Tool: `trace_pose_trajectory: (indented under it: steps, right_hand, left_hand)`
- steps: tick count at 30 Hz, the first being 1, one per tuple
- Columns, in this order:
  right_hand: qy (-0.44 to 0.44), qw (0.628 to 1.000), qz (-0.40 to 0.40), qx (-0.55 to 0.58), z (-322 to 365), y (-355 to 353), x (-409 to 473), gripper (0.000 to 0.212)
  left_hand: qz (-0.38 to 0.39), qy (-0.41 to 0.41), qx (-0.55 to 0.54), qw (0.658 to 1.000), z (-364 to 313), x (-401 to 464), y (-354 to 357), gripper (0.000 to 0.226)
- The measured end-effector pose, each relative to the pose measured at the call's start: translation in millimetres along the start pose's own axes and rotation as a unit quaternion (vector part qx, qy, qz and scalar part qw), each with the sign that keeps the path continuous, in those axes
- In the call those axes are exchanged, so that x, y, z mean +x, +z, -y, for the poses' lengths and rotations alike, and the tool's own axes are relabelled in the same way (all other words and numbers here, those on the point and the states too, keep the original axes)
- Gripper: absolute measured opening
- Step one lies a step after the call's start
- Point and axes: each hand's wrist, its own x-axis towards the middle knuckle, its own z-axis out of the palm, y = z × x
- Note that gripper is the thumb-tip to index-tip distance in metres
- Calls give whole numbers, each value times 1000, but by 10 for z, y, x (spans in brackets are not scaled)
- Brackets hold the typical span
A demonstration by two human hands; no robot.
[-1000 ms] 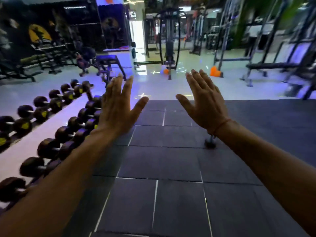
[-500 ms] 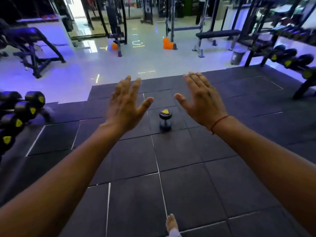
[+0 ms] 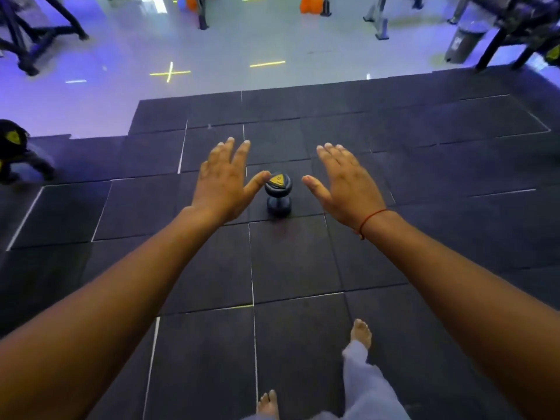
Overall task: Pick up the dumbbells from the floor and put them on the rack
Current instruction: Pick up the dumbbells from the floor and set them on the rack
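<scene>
Both hands are out in front, palms down, fingers straight and spread, holding nothing. The left hand [image 3: 222, 180] and right hand [image 3: 345, 183] sit either side of one small dumbbell [image 3: 278, 193] standing on end on the dark rubber floor mat [image 3: 297, 262], dead centre of the frame, yellow triangle label facing up. The left thumb looks just beside its top, can't tell if it's touching. Bare feet [image 3: 360, 331] at the bottom. More dumbbells [image 3: 12, 147] at the far left edge.
</scene>
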Motion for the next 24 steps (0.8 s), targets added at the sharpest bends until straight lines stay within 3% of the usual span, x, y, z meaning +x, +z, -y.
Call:
trace_pose_trajectory:
  steps: [6, 11, 19, 24]
  right_hand:
    - [-38, 996, 51, 67, -932, 420, 1143, 68]
    - [-78, 983, 146, 83, -1384, 808, 1962, 67]
    - [-145, 953, 264, 41, -1944, 2068, 3290, 69]
    - [-144, 926, 348, 17, -2202, 2702, 3944, 68]
  left_hand:
    - [43, -76, 30, 996, -231, 1028, 683, 80]
    - [71, -155, 28, 985, -285, 1665, 1060, 80]
    - [134, -213, 15, 968, 221, 2745, 2012, 79]
    - [189, -251, 2, 949, 502, 3396, 2603, 79]
